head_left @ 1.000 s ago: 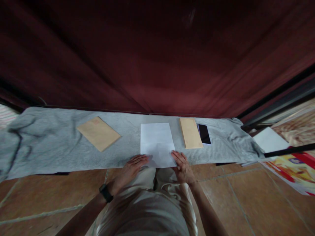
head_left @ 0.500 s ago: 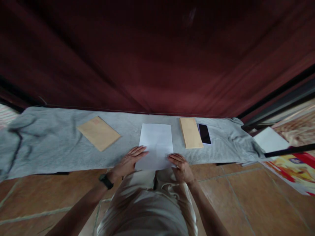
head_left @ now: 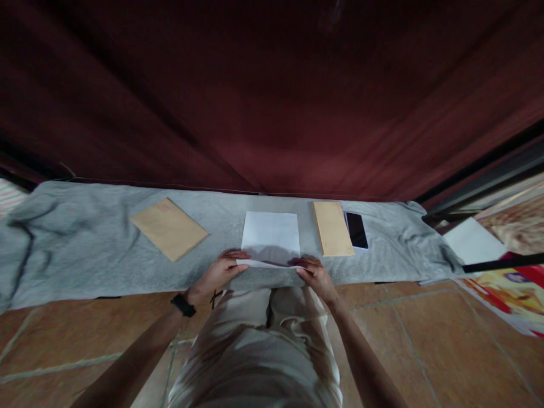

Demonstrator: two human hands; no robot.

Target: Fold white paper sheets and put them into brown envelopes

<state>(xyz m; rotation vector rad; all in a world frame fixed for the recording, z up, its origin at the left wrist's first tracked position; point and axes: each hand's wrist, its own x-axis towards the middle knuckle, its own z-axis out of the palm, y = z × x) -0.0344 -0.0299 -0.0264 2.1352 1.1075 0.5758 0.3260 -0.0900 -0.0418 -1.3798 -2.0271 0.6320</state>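
Note:
A white sheet of paper (head_left: 271, 229) lies in front of me on the grey cloth (head_left: 225, 218), its near edge lifted and curled up. My left hand (head_left: 221, 271) pinches the left end of that edge between thumb and fingers. At the right end, my right hand (head_left: 315, 275) grips the same edge in the same way. A shadow falls on the paper just behind the raised edge. The far part of the sheet rests flat.
One brown envelope (head_left: 170, 229) lies slanted on the left. To the right are a stack of brown envelopes (head_left: 334, 229) and a dark-screened phone (head_left: 356, 230) beside it. A dark red panel (head_left: 255, 113) rises behind the cloth. A colourful printed box (head_left: 514, 294) stands at far right.
Both hands went from lying flat on the sheet to gripping its near edge. That edge has come up and away from me, so the paper looks shorter.

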